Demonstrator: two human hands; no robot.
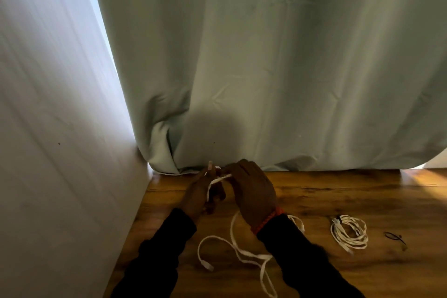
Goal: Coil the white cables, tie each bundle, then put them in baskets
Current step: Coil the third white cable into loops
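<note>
While no writing legible, both hands apparently pinch white cable.

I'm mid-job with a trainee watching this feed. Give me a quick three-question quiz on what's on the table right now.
1. True or false: both hands hold the same flat white cable.
2. Multiple choice: where does the already coiled white cable bundle lie? A) left of the hands, by the wall; B) on the wooden table, right of the right hand; C) in a basket.
3. Fill in: the small dark thing lying right of the bundle looks like a black ______.

Key:
1. True; its loose end trails on the table toward the person.
2. B
3. cable tie (small and blurred, so a best reading).
</note>
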